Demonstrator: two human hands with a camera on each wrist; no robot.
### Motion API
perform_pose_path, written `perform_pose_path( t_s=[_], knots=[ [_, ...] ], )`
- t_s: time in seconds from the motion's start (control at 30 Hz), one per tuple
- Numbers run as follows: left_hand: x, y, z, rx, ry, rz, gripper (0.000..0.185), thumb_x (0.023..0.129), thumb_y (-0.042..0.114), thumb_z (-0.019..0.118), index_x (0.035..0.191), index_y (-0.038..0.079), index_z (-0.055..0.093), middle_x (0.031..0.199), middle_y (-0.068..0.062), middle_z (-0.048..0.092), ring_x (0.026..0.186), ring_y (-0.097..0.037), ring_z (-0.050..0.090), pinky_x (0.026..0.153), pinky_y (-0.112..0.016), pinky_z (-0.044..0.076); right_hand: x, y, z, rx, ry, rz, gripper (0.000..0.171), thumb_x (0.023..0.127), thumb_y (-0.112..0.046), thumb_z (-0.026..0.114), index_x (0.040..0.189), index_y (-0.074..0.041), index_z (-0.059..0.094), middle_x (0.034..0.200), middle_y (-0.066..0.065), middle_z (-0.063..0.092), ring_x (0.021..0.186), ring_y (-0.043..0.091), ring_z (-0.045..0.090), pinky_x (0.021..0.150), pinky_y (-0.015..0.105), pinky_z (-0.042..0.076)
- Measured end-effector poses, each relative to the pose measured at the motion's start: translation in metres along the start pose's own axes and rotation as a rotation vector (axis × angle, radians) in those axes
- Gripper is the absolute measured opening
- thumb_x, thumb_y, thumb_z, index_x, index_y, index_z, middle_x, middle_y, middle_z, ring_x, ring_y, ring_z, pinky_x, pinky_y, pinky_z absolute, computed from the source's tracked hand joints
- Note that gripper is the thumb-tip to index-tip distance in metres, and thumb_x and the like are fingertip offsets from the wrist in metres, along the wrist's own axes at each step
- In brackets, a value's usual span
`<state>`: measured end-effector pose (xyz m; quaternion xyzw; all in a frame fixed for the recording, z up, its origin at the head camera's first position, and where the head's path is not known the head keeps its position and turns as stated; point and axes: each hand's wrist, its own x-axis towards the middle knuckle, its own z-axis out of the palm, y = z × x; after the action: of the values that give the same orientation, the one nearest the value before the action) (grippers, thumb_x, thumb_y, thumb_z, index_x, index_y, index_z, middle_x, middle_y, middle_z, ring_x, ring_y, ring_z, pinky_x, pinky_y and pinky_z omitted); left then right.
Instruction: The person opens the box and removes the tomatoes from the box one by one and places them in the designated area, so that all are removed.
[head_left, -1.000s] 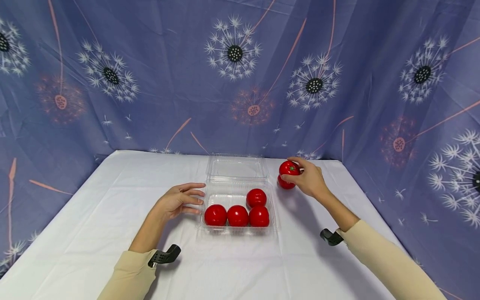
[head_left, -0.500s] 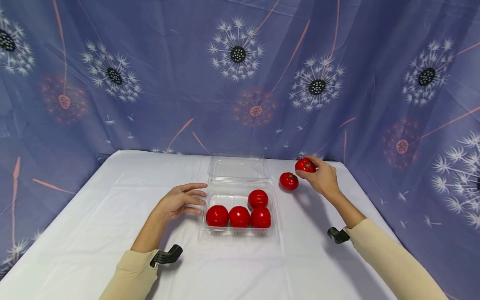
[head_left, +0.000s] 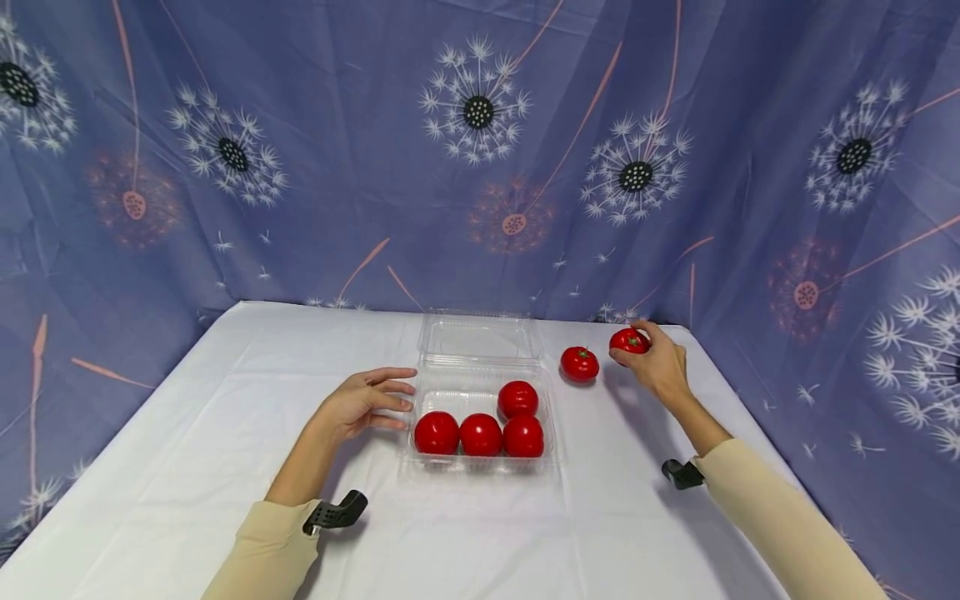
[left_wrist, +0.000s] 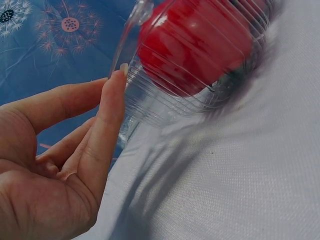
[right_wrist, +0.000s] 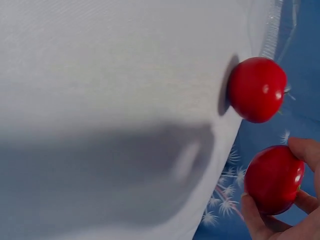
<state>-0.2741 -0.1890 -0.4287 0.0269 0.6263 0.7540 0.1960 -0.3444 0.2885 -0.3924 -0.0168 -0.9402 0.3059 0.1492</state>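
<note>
Held 1 glossy red tomato point(head_left: 627, 342) in the right hand point(head_left: 663, 367), near the far right corner of the white-covered bench point(head_left: 480, 533), with thumb and fingers curled round its sides, spread only as wide as the fruit. Could not tell contact with the bench from a small gap above it. Judged it light and fairly firm from the smooth, even skin, and perhaps apt to slip under a hard pinch. Was best taken across the widest part, with the thumb opposite the fingers; likewise for the 2nd tomato point(head_left: 579, 367), upright nearby. Found 4 more tomatoes point(head_left: 481, 435) in the clear container point(head_left: 453, 402), with its lid point(head_left: 480, 340) folded open behind. Had the left hand point(head_left: 365, 404) beside its left wall, with fingers loosely extended and nothing plainly gripped; could not confirm touch. Guessed at thin, bendy plastic there, better steadied than squeezed.
</note>
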Motion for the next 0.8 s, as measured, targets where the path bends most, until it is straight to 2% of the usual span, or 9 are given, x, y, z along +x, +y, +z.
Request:
perform_pose_path(
  t_s=[0.1, 0.6, 0.8],
  knots=[
    [0.0, 0.0, 0.0, 0.005, -0.001, 0.001, 0.068, 0.088, -0.01, 0.064, 0.151, -0.005, 0.04, 0.121, -0.014, 0.065, 0.086, -0.016, 0.073, 0.073, -0.036, 0.065, -0.001, 0.004, 0.003, -0.001, -0.012, 0.009, 0.065, 0.089, -0.034, 0.076, 0.143, -0.009, 0.052, 0.14, 0.028, 0.057, 0.125, 0.055, 0.044, 0.097, 0.064, 0.048],
    [0.0, -0.001, 0.0, 0.012, 0.005, 0.005, 0.069, 0.087, -0.01, 0.065, 0.151, -0.005, 0.04, 0.122, -0.016, 0.065, 0.086, -0.016, 0.072, 0.072, -0.037, 0.065, -0.004, 0.015, 0.022, -0.014, -0.041, 0.026, 0.064, 0.087, -0.033, 0.078, 0.14, -0.006, 0.056, 0.136, 0.028, 0.06, 0.125, 0.055, 0.047, 0.103, 0.065, 0.043],
    [0.001, -0.001, 0.0, 0.01, 0.007, 0.0, 0.069, 0.087, -0.011, 0.065, 0.151, -0.005, 0.04, 0.122, -0.016, 0.064, 0.085, -0.016, 0.072, 0.072, -0.037, 0.065, -0.006, 0.015, 0.025, -0.021, -0.054, 0.035, 0.064, 0.087, -0.033, 0.077, 0.141, -0.006, 0.056, 0.138, 0.028, 0.058, 0.126, 0.055, 0.047, 0.103, 0.064, 0.045]
  ],
)
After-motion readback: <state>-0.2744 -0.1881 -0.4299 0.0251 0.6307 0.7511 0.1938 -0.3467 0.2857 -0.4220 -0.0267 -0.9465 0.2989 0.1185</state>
